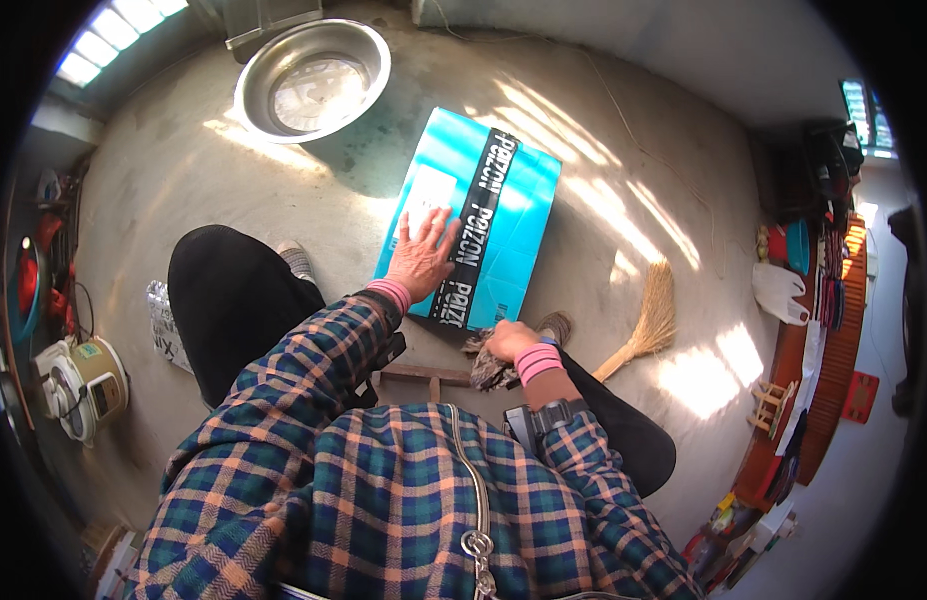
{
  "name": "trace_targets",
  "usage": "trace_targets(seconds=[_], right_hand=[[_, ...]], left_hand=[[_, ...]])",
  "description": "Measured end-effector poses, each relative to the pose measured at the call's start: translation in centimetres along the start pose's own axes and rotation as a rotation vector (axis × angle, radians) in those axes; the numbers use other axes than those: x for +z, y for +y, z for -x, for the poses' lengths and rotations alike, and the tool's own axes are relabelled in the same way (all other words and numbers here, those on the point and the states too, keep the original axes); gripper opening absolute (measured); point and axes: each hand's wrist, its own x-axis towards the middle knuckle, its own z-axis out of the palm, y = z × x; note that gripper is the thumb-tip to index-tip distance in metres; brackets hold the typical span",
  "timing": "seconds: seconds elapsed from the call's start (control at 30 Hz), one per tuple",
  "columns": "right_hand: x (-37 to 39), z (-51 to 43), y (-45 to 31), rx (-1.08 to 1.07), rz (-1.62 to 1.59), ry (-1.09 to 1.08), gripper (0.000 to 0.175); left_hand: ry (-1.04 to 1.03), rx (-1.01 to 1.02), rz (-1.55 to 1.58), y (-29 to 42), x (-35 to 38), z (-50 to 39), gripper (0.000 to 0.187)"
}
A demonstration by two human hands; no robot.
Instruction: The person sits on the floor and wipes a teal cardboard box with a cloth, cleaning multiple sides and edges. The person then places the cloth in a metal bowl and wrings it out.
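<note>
A bright blue cardboard box (pixel 527 217) rests on the floor before me, with black printed tape (pixel 474 225) along its top and a white label (pixel 431 191) bearing writing. My left hand (pixel 422 259) lies with fingers spread on the box's upper face, between the label's lower edge and the tape. Just off the box's near right corner, my right hand (pixel 514 341) grips a crumpled brown patterned cloth (pixel 489 367). Part of the cloth hangs below the fist. The box's underside is hidden.
A large metal basin (pixel 313 82) stands beyond the box. To the right lies a straw hand broom (pixel 651 315). A rice cooker (pixel 88 386) and a silver printed bag (pixel 167 330) are at the left. A wooden bench (pixel 835 360) holding clothes runs along the right side.
</note>
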Motion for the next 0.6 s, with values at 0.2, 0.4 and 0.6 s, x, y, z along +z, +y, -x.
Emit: trace_targets(seconds=[0.2,0.4,0.6], right_hand=[[-0.6,-0.4,0.5,-0.115,-0.145,0.432,0.036],[0.6,-2.5,3.1,-0.044,-0.187,0.404,0.036],[0.5,-3.1,4.6,0.035,-0.252,0.397,0.04]], left_hand=[[-0.117,-0.738,0.215,-0.6,0.7,-0.2,0.067],[0.014,-0.579,0.096,2.6,-1.0,0.2,0.063],[0.21,-0.29,0.375,4.2,-4.3,0.9,0.065]])
